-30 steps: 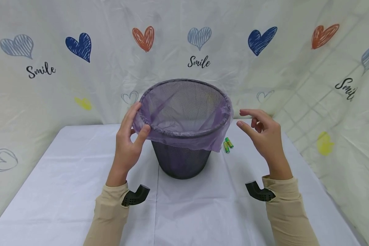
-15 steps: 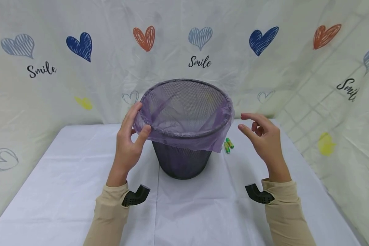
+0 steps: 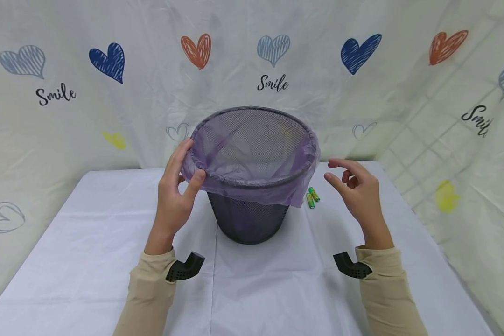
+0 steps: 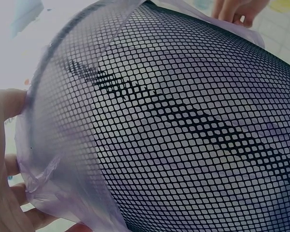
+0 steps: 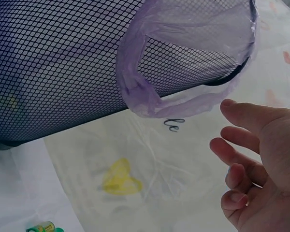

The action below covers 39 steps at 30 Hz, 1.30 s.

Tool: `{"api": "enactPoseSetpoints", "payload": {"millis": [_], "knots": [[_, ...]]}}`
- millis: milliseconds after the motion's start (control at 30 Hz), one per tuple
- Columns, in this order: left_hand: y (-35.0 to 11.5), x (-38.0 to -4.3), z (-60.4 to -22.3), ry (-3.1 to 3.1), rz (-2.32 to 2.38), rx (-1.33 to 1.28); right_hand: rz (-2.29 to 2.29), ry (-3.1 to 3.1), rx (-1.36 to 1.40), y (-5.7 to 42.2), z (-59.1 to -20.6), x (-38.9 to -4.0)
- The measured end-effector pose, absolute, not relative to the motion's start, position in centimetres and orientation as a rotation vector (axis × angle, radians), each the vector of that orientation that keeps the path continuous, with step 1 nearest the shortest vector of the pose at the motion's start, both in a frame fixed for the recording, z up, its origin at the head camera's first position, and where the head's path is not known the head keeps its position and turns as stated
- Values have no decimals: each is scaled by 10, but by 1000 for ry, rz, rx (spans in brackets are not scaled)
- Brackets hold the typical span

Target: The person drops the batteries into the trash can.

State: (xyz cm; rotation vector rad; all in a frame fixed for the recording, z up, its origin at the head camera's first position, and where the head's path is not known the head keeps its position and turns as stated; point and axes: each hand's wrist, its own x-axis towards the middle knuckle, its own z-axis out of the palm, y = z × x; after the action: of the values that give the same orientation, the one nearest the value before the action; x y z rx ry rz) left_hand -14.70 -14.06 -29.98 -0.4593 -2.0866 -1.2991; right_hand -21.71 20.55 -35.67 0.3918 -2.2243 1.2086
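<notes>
Head view gave us the mesh basket (image 3: 248,221) near the middle of the white-covered table (image 3: 256,289), with a purple liner (image 3: 252,192) folded out over its rim; the relation we judged to matter most was that the basket lay to the left of the right hand (image 3: 358,193) and to the right of the left hand (image 3: 176,198); the left hand was the nearer, touching the lined rim, while the right stood apart from it. The basket's mouth pointed up and its long axis ran vertically; the liner's overhang hung lowest at the near right.

We saw the left thumb and fingers spread apart, the thumb on the near left of the rim, the fingers farther along its left side; how firmly they pressed we could not tell. The right hand held nothing; its thumb and forefinger were apart and pointed left, its other fingers loosely bent.

Right of the basket lay two green batteries (image 3: 310,200), side by side, their long axes running roughly from near to far; whether they touched we could not tell. Tan sleeves (image 3: 147,291) showed at the near edge; a backdrop (image 3: 151,102) printed with hearts hung at the far side.
</notes>
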Motion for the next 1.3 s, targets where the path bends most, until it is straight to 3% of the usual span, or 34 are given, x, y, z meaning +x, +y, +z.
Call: {"api": "enactPoseSetpoints", "payload": {"millis": [500,1300], "knots": [[-141,-148,-303,-2081,-1342,-482,1193,-2291,319,196,-355,-210],[-142,-147,-300,-2068,-1333,-483,1137,-2342,297,209,-390,-237]]}}
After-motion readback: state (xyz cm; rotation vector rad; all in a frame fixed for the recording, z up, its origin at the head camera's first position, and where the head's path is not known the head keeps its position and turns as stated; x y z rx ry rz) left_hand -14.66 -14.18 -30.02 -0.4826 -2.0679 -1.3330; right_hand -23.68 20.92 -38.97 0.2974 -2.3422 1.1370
